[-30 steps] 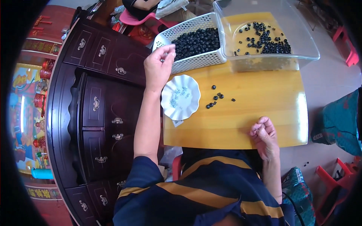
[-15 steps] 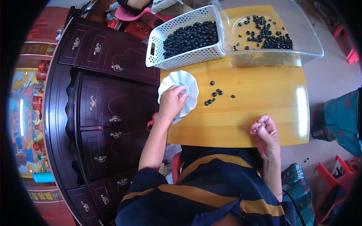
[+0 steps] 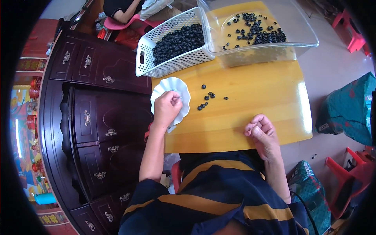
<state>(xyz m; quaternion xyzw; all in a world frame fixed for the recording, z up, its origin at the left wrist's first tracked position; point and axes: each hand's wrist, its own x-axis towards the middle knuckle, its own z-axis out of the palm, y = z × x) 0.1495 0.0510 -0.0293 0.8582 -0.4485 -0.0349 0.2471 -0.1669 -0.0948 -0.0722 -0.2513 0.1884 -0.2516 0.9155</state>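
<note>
While the white, wavy-rimmed dish (image 3: pixel 174 84) lies flat, the left hand (image 3: pixel 166 109) bends over it, fingers (image 3: pixel 174 99) bunched, hold unclear. Right of the dish: right hand (image 3: pixel 264 134) curled, closure and contents unclear.

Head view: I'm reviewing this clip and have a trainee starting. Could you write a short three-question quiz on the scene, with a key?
1. Which hand is at the scalloped white dish?
2. True or false: the perforated white basket stands left of the clear plastic box.
3. Where do the loose black beads on the table lie?
A) Left of the dish
B) Right of the dish
C) Inside the dish

Key:
1. The left hand
2. True
3. B
</note>
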